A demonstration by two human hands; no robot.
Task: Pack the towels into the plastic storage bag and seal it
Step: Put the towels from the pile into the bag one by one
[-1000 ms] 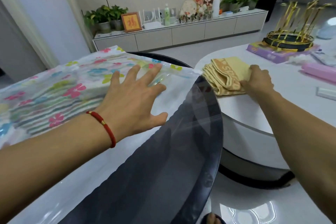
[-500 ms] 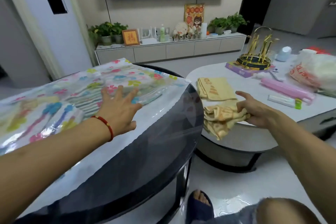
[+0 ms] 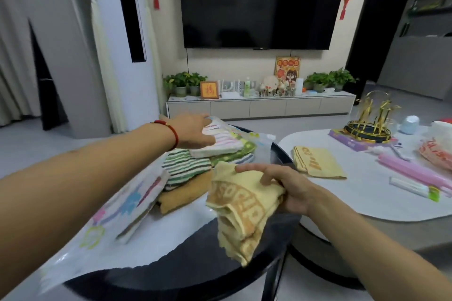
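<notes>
A flower-printed plastic storage bag lies on the dark glass table, its mouth lifted open. Inside sits a stack of folded towels, striped, green and orange. My left hand is at the top of the stack and holds the bag's upper flap up. My right hand grips a folded yellow towel with orange lettering at the bag's mouth, part of it hanging down. Another yellow towel lies flat on the white table.
The white table on the right carries a gold rack on a purple box, a pink tube, a white stick with a green tip and plastic bags. A TV and low cabinet stand behind.
My right hand has carried the yellow towel from the white table over to the bag's mouth. My left hand went from pressing flat on the bag to lifting its upper flap, exposing the stack.
</notes>
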